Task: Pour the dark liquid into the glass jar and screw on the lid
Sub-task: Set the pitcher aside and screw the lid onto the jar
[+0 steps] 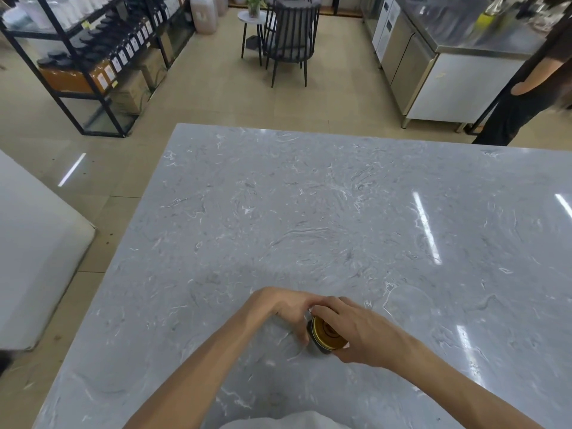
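A small glass jar (313,338) with dark contents stands on the grey marble table (340,212) near its front edge. A gold metal lid (326,334) sits on top of the jar. My right hand (356,332) is curled over the lid from the right, fingers gripping its rim. My left hand (283,308) wraps the jar's body from the left and hides most of the glass. No other vessel with dark liquid is in view.
A black shelf rack (93,57) with dark bottles stands at the far left. A dark chair (291,35) and a small round table (252,20) stand beyond. A steel counter (448,72) and a standing person (526,88) are at the far right.
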Available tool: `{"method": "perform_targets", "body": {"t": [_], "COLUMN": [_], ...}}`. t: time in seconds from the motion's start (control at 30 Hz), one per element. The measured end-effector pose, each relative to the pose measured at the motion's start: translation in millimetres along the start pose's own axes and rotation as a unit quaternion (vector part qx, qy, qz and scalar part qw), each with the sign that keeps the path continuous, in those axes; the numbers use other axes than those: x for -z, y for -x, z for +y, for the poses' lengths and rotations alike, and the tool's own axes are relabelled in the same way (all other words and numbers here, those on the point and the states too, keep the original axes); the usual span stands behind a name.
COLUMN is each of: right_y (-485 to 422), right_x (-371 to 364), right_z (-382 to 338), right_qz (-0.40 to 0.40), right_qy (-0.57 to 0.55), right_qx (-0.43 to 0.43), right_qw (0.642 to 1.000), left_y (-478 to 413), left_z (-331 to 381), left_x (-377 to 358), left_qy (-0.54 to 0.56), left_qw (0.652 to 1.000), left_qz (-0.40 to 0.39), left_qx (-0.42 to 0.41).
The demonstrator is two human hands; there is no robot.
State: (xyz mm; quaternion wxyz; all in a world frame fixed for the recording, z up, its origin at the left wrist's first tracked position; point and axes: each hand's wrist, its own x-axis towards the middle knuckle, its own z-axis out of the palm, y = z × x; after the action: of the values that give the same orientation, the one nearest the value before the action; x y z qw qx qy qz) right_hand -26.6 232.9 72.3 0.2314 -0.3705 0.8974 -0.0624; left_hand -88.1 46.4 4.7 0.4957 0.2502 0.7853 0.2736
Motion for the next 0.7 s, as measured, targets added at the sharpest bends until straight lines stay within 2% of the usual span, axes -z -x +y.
{"method": "perform_targets", "body": {"t": [0.17,0.33,0.4,0.47,0.57,0.63,0.7], "right_y": [0.5,-3.3,-4.3,-3.7,-0.7,0.4,-1.3], "right_x": [0.0,8.0,10.2,8.4,-2.4,-12.7,-21.9], "right_z": [6.4,10.5,10.3,6.7,-3.0,-9.2,-15.9], "right_qz": [0.002,-0.031,-0.039,-0.021,0.04,0.077,0.115], "right_qy": [-0.016,-0.047,-0.048,-0.036,-0.015,-0.015,0.004], "right_qx": [0.035,0.065,0.054,0.005,-0.111,-0.194,-0.268], "right_qw": [0.999,0.996,0.997,0.999,0.993,0.978,0.957], "left_y": [-1.4,-4.2,-4.5,-3.8,-2.7,-2.4,-0.4], "left_z": [-2.2,-3.0,-4.7,-6.9,-13.3,-18.2,-18.0], "left_x": [-1.2,-1.9,-2.0,-4.1,-14.9,-34.1,-61.4], "left_qy": [0.001,0.0,0.003,0.011,0.063,0.124,0.208], "left_qw": [1.0,1.0,1.0,1.0,0.995,0.982,0.952], "left_qz": [0.0,-0.001,-0.002,0.005,0.052,0.112,0.197], "left_qx": [0.001,0.002,-0.002,-0.02,-0.052,-0.083,-0.106]}}
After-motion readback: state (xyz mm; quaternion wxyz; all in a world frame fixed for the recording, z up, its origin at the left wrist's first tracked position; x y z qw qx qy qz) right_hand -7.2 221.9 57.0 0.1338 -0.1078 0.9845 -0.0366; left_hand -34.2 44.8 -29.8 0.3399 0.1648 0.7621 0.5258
